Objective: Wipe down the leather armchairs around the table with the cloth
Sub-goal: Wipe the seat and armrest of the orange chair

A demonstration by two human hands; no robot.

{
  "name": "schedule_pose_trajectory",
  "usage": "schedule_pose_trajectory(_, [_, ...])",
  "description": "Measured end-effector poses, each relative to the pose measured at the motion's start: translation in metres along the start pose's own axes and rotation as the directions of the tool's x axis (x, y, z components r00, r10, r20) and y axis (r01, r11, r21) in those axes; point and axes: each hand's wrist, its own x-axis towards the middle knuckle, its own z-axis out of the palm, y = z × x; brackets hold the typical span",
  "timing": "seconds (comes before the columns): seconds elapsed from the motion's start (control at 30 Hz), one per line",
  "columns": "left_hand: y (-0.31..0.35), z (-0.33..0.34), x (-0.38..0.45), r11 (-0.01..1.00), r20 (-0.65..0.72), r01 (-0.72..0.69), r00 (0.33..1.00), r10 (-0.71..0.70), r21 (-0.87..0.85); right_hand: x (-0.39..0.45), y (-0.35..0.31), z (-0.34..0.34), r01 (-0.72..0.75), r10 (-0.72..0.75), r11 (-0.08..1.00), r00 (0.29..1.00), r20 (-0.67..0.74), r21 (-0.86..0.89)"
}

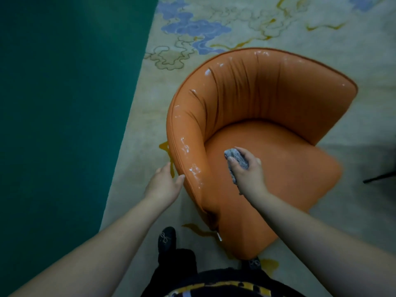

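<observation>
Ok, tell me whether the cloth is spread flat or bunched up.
Bunched up: the grey cloth sits wadded in the right hand, fingers curled round it.

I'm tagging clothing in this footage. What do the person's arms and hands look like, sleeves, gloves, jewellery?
Both forearms are bare right up to the frame edge: no sleeves show. The left hand and right hand wear no gloves, and no rings, watch or bracelets are visible.
</observation>
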Motion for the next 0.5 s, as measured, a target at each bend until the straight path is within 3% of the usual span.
schedule_pose_trajectory(0.13, [-0.020,-0.012,0.041,0.997,0.108,-0.065,0.992,0.061,0.029,-0.003,-0.002,0.032,-0.061,0.058,0.998,0.991,-0.124,-0.013])
schedule_pose_trajectory(0.33, [-0.040,-0.015,0.069,0.953,0.127,-0.292,0.951,0.280,0.086,-0.018,0.018,0.070,-0.119,0.117,0.993,0.959,-0.258,0.009])
schedule_pose_trajectory(0.5, [-0.036,-0.004,0.084,0.951,0.186,-0.309,0.933,0.307,-0.020,-0.030,0.045,0.077,-0.162,0.170,0.985,0.932,-0.321,0.054])
